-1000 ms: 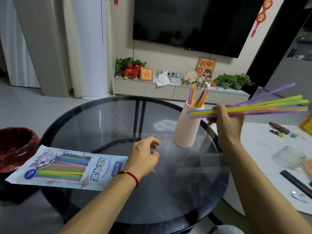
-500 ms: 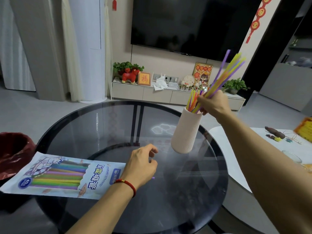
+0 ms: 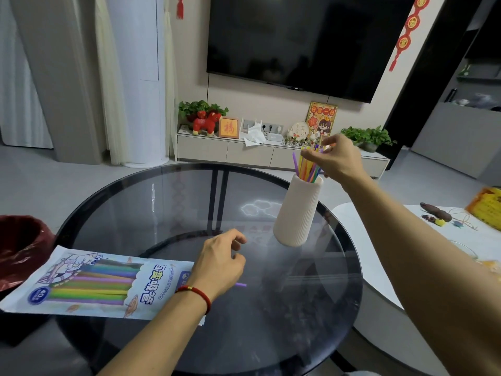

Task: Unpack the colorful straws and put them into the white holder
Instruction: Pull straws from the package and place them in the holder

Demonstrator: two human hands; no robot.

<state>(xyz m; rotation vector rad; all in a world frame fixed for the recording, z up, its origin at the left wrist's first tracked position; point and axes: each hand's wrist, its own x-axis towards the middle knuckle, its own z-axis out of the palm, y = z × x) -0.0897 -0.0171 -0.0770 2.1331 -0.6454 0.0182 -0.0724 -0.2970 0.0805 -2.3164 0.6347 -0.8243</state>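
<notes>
The white ribbed holder [image 3: 297, 213] stands on the round dark glass table [image 3: 168, 202], at its far right. A bunch of colorful straws [image 3: 305, 166] stands in it, tops fanned out. My right hand [image 3: 340, 158] hovers at the straw tops with fingers spread, fingertips touching them. The printed straw package [image 3: 89, 283] lies flat at the table's near left, with several straws still inside. My left hand [image 3: 219, 263] rests palm down on its open right end, fingers loosely curled. A purple straw tip [image 3: 241, 284] sticks out from under that hand.
A dark red bin [image 3: 19, 248] sits low beside the table's left edge. A white table [image 3: 379, 256] adjoins on the right, carrying small clutter, a yellow packet [image 3: 485, 207] and a glass bowl. A TV cabinet stands far behind.
My right hand tipped the bunch of straws upright and lowered it into the holder, then spread its fingers at the tops. My left hand stayed on the package.
</notes>
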